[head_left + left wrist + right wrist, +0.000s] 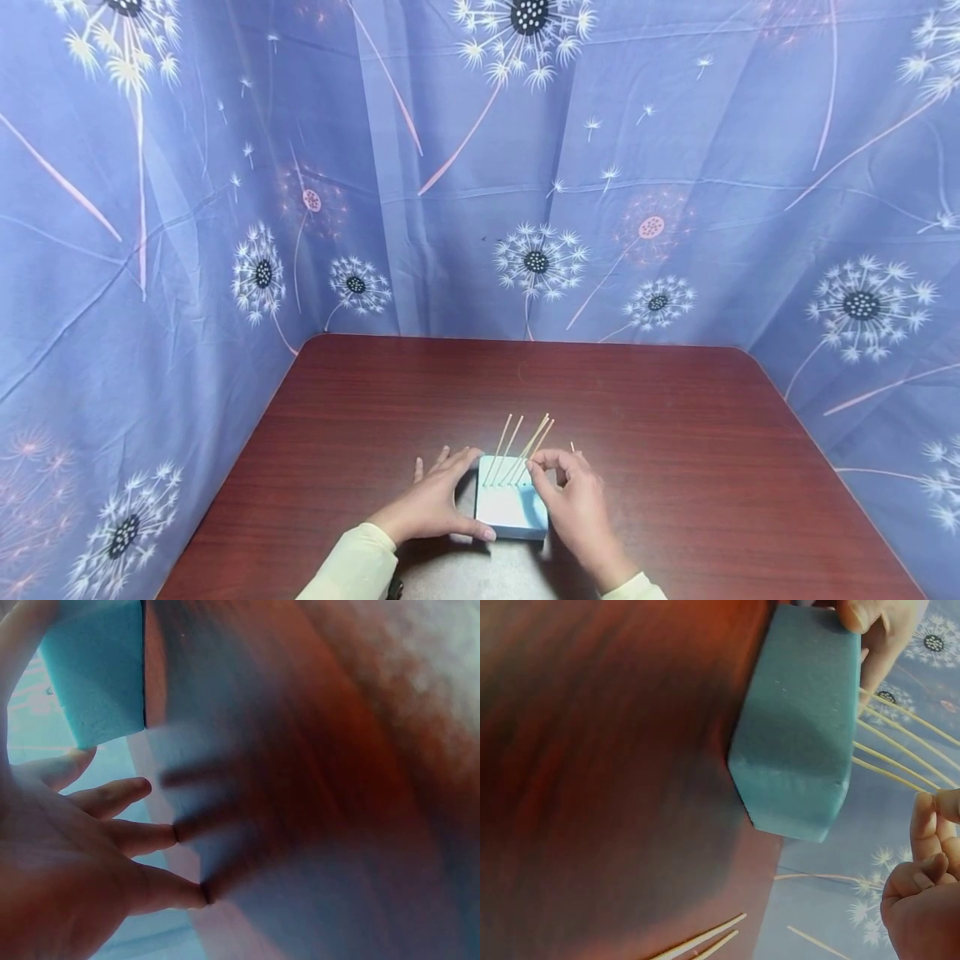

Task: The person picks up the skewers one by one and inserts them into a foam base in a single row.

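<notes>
A light blue foam block (510, 510) sits on the table, and several thin wooden sticks (504, 450) stand tilted in a row from its top. My left hand (438, 500) holds the block's left side, thumb at the near corner and index fingertip at the far corner. Its other fingers (124, 838) spread apart beside the block. At the row's right end, my right hand (573, 496) pinches a thin stick between thumb and index finger. In the right wrist view, those fingertips (926, 802) meet at a stick's end, with the other fingers curled in.
Loose sticks (701, 941) lie on the table near the block in the right wrist view. A slim stick tip (572, 447) shows behind my right hand. The dark red wooden table (360, 392) ends at a blue dandelion-print curtain (465, 250) at the back and sides.
</notes>
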`<state>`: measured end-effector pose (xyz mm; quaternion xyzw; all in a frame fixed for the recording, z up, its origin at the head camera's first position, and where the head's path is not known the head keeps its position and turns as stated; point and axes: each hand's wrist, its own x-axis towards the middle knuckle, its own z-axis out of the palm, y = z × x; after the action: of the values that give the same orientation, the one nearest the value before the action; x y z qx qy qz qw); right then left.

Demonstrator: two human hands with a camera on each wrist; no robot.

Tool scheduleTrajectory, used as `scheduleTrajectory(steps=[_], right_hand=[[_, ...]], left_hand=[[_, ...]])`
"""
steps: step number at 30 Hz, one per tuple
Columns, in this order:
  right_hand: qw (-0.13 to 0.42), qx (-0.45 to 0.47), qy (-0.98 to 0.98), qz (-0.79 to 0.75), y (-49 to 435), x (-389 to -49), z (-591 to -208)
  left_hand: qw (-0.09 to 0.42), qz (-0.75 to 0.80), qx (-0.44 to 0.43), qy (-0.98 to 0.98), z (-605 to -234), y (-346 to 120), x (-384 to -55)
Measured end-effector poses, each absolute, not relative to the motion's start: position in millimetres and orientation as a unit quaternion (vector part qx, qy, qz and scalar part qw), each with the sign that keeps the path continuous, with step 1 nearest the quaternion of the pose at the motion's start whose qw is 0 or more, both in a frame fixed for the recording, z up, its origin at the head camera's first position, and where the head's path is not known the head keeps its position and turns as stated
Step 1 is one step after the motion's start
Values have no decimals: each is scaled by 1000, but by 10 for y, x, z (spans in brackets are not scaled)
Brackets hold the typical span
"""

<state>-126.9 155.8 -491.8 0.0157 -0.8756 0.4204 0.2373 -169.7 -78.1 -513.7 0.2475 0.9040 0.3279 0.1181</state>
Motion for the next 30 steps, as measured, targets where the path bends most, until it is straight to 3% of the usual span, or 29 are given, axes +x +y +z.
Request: scheduleTrajectory(steps=[15, 26, 30], right_hand=[[221, 9, -877, 427, 1553, -1284, -4973], [278, 27, -866, 415, 1585, -1272, -5019], [261, -1, -859, 441, 1631, -1264, -4983]], left_hand=[[118, 328, 247, 904, -5132, -778, -1695], [119, 328, 249, 904, -5125, -775, -1690], [120, 331, 247, 903, -5140, -779, -1695]])
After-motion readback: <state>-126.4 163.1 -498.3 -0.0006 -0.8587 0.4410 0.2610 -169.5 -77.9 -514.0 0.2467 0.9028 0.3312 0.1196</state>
